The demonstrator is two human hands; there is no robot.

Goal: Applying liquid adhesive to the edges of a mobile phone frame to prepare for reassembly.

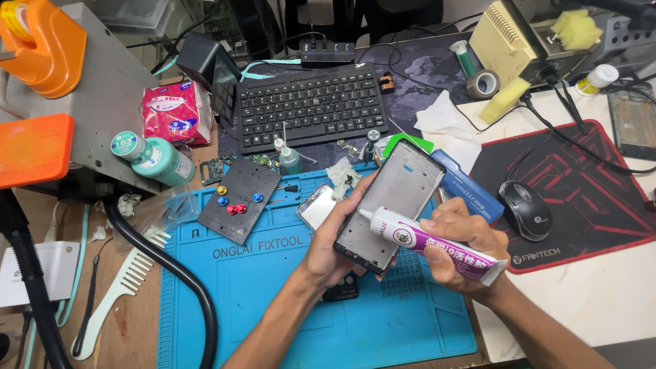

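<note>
My left hand gripped the phone frame from below, tilted above the blue mat. My right hand was closed around the glue tube, nozzle touching the frame's lower edge.

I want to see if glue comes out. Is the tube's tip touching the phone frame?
Touching: in the head view, the glue tube nozzle tip rests on the phone frame edge.

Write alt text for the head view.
A left hand holds a phone frame while the right hand presses a glue tube nozzle to its edge, above a blue repair mat. A black keyboard and mouse lie behind.
</note>
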